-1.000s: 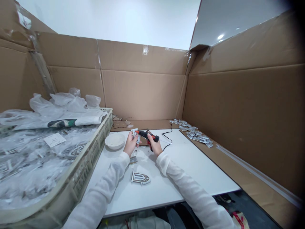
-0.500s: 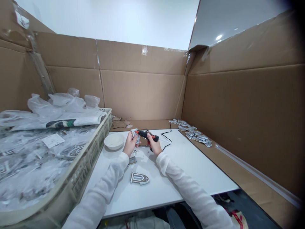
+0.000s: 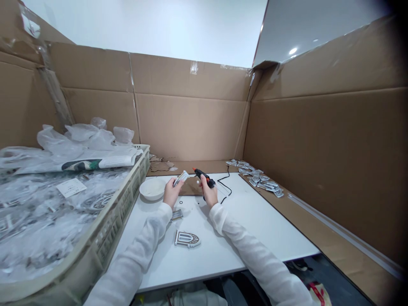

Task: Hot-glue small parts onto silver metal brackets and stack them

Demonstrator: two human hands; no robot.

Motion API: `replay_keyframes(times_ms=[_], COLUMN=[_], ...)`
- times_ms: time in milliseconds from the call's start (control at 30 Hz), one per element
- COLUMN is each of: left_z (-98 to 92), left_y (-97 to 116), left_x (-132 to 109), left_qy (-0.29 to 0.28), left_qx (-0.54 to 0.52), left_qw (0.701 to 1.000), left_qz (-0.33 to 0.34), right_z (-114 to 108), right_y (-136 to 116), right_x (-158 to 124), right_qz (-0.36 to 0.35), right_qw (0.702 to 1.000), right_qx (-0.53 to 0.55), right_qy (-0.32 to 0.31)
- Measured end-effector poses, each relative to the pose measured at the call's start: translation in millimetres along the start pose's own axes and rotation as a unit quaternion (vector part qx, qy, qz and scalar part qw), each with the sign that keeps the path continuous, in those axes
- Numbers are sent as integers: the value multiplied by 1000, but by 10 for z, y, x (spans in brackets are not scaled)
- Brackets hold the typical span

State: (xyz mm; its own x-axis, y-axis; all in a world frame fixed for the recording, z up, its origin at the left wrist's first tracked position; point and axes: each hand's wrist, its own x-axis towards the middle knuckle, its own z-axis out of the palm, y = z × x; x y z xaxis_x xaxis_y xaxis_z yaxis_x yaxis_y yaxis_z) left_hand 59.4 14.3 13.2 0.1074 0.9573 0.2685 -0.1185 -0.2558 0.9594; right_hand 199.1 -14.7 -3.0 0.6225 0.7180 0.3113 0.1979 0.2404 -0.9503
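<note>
My left hand (image 3: 172, 192) grips a small white-and-grey piece (image 3: 181, 178), tilted up, near the bowl. In my right hand (image 3: 209, 193) is a black glue gun (image 3: 205, 177) with an orange tip, pointing up and left, apart from the piece. A brown cardboard pad (image 3: 191, 187) lies behind and between the hands. On the white table (image 3: 223, 250), nearer to me, rests an arched white piece with brown patterning (image 3: 187, 239). A small grey rectangular part (image 3: 177, 215) lies by my left wrist.
A white bowl (image 3: 152, 189) stands left of my left hand. A large crate (image 3: 119, 212) of plastic-wrapped pieces fills the left side. Several arched pieces (image 3: 264, 182) are piled at the right back. A black cord (image 3: 227, 187) trails beside the gun. Cardboard walls (image 3: 191, 123) surround the table.
The glue gun's tip has moved away from the held piece and now points more upward. My left hand has shifted slightly left and turned the piece.
</note>
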Motion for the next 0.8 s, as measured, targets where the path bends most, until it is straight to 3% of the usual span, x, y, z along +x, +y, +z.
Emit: replay_keyframes(times_ms=[133,300,467,633,800], left_z=[-37,-22,4,-19,-37], left_y=[-16,1,30,4,29], left_x=[25,27,13,39,43], left_qy=[20,107,92,88,73], left_qx=[32,5,-94,-25,-25], left_qw=[999,994,991,996,997], left_qz=[29,-9,-15,23,31], right_z=[16,30,36,28,28], right_y=[-28,-134,-175,-138,-107], right_x=[-27,-113,-153,-139,-138], right_qz=[41,45,34,9,-11], right_qw=[998,988,987,990,990], right_qx=[39,129,137,107,103], right_qy=[-14,-65,-76,-87,-92])
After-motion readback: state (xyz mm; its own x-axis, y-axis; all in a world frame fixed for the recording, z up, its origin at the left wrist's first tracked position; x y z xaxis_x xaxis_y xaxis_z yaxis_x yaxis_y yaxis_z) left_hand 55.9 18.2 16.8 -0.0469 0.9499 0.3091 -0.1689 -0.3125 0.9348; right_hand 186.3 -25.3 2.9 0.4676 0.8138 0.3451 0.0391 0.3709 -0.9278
